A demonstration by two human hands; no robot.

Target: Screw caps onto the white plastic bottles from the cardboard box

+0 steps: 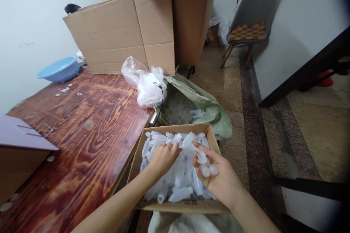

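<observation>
A cardboard box (175, 207) holds many translucent white plastic tubes (180, 193). Over it, my left hand (164, 157) is closed, its fingertips near the end of one tube; whatever it grips is too hidden to name. My right hand (216, 174) is turned palm up beside it, fingers curled around several small translucent caps (205, 169). A tube (188, 140) lies between the two hands, close to the right fingertips.
The red-brown wooden table (90, 127) bears a blue basin (60, 70), a cardboard panel (115, 32) and a clear plastic bag (150, 89). An open green sack (216, 111) stands behind the box. A grey chair (254, 11) is farther back.
</observation>
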